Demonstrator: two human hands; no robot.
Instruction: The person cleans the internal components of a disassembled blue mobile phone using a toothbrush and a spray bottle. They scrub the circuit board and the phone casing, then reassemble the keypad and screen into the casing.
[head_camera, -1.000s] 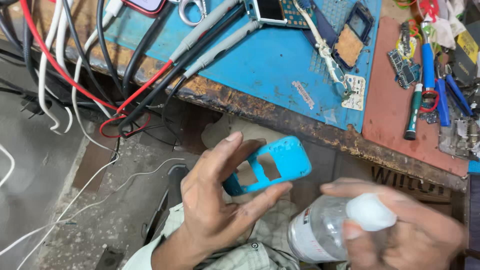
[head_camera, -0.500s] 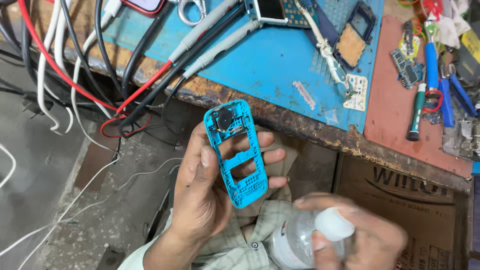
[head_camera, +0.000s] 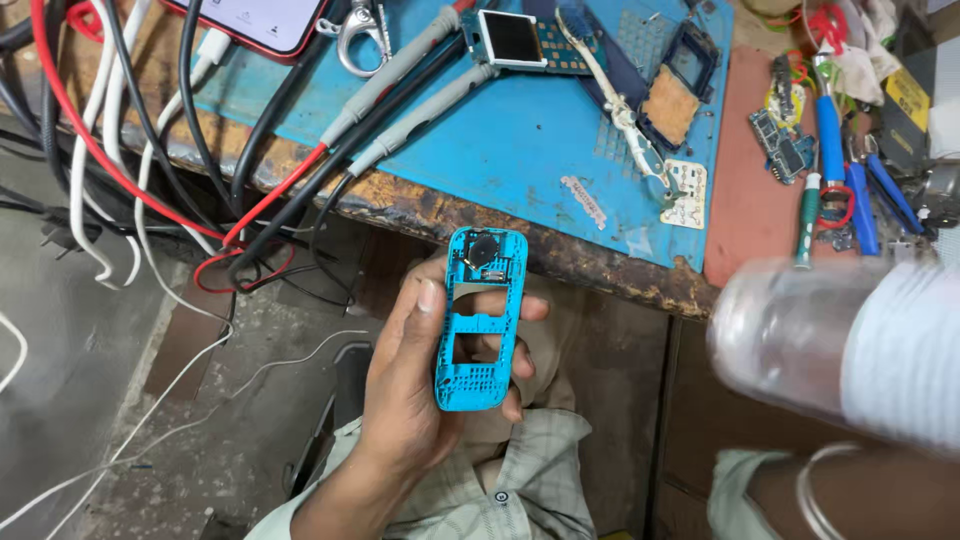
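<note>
1. Our left hand (head_camera: 415, 400) holds a bright blue phone frame (head_camera: 480, 318) upright below the bench edge, its inner side turned toward us, with the cut-out windows showing.
2. The frame lies across our fingers; the thumb presses its left edge, and fingertips wrap round its right side and lower corner.
3. At the right, very close to the camera and blurred, a clear plastic bottle (head_camera: 790, 335) with a white cap (head_camera: 905, 355) tilts leftward, well apart from the frame.
4. Our right hand is out of sight; only the forearm with a metal bangle (head_camera: 815, 490) shows under the bottle, so we cannot tell how it grips.
5. Above the frame lies the blue work mat (head_camera: 500, 130) with grey probe leads (head_camera: 400, 95) and a small circuit board (head_camera: 525, 42).
</note>
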